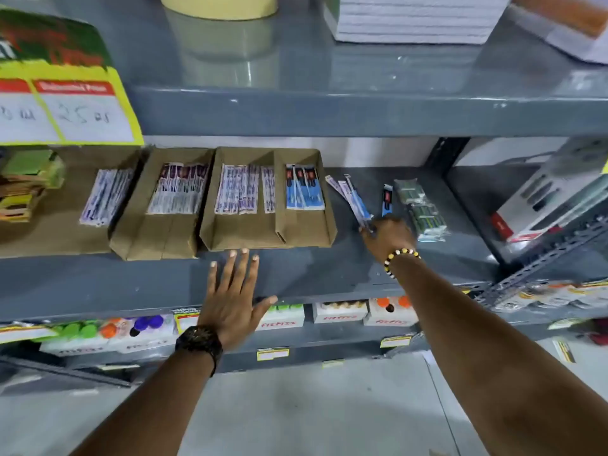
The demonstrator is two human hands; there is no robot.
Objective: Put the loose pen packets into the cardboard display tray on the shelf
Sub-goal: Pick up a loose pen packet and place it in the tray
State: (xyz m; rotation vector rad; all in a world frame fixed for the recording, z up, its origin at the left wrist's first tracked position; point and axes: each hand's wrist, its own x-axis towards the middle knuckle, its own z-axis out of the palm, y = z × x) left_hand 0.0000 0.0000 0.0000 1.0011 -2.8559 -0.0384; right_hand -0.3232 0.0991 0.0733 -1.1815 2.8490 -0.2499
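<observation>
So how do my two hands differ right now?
The left hand lies open and flat on the shelf edge, holding nothing; the right hand reaches further in, pinching loose pen packets. The left wrist has a dark watch, the right a beaded bracelet. Both are at the same shelf.

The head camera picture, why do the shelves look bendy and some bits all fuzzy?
In the head view, the wide-angle lens bows the grey shelf edges near the borders; the green and yellow sign at top left is smeared, its writing unreadable; glare shines on the upper shelf; the cardboard display tray and the right hand on the loose pen packets look sharper.
</observation>
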